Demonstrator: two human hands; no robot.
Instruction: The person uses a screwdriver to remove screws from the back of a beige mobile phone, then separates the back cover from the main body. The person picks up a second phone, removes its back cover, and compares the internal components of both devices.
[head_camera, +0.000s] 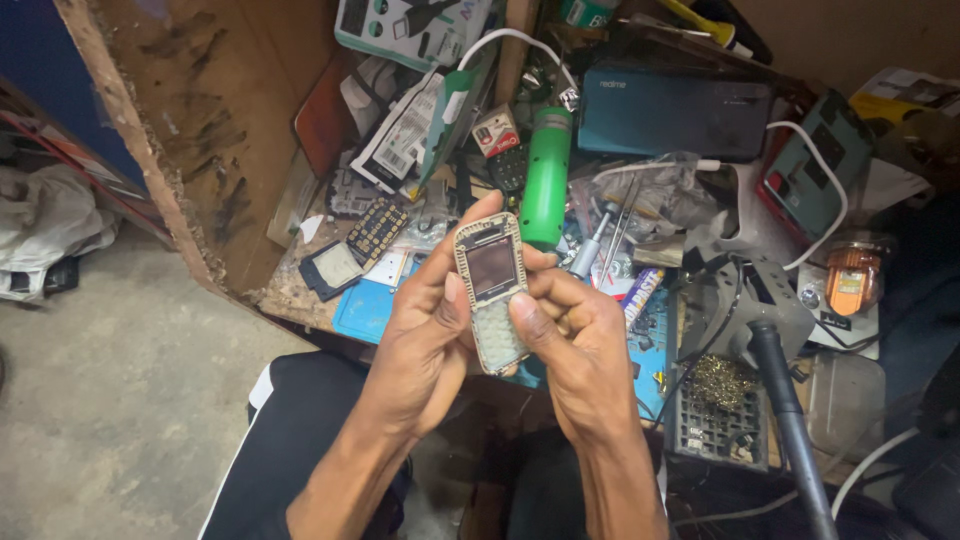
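Showing a repair bench from above: both hands hold a small bar-type mobile phone (491, 290) upright over the near edge of the cluttered workbench (290, 290), above the person's lap. The phone's dark screen faces the camera; below it the keypad area is bare and pale, with no key caps showing. The left hand (425, 335) wraps the phone's left edge, its fingers curled behind the body and its thumb laid along the side beside the screen. The right hand (575, 345) closes on the lower right side, its thumb pressing on the bare keypad area and its fingers folded behind.

Just beyond the phone lies a green cylindrical tool (546, 178), its lower end hidden by the phone and fingertips. To the left of the hands rest a loose dark keypad sheet (375, 232) and a small square screen part (333, 268), both near a blue work mat (366, 310). A teal smartphone (672, 112) lies at the back of the bench, with a white cable (520, 42) looping beside it. To the right of the hands stand a soldering-iron holder (745, 305) with brass cleaning wool (722, 380), and tweezers (622, 225) lie between the green tool and the holder.
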